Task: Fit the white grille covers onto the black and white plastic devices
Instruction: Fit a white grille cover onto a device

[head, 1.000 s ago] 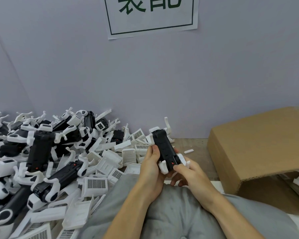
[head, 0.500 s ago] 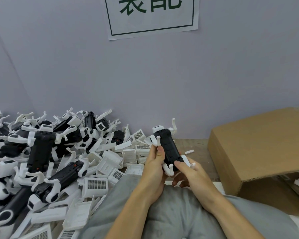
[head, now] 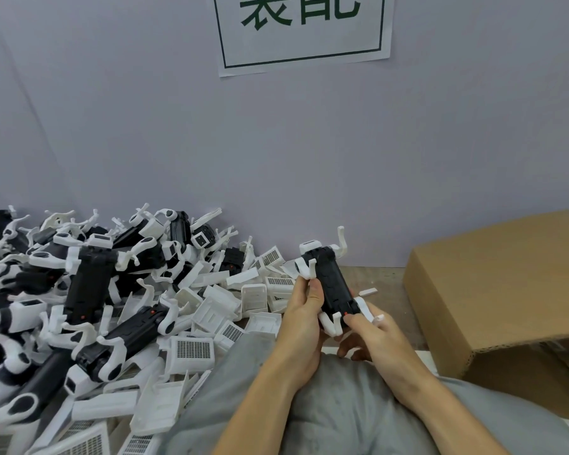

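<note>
**Device held in both hands, its length tilted away up the frame**

Just right of centre in the lower half of the head view, both hands hold one black and white device [head: 330,287]. Its long axis runs from lower right, near the person, to upper left, toward the wall — tilted rather than level. The left hand [head: 301,318] curls round its left flank, thumb against the black side. The right hand [head: 372,339] pinches the near end, thumb tip beside a small red mark on the black body.

The loose white grille covers [head: 193,349] lie left of the grip, at lower left and centre left of the frame — so the left hand is the nearer one, and I judge a cover would have to be fetched from that side. Whether this device already carries a cover, I cannot tell; the face that shows is black.

The device is a long black block with curved white arms sticking out at both ends and a white cap at the far end. Unheld devices [head: 89,284] are heaped at left, mixed with covers. A cardboard box [head: 500,293] stands at right.
</note>
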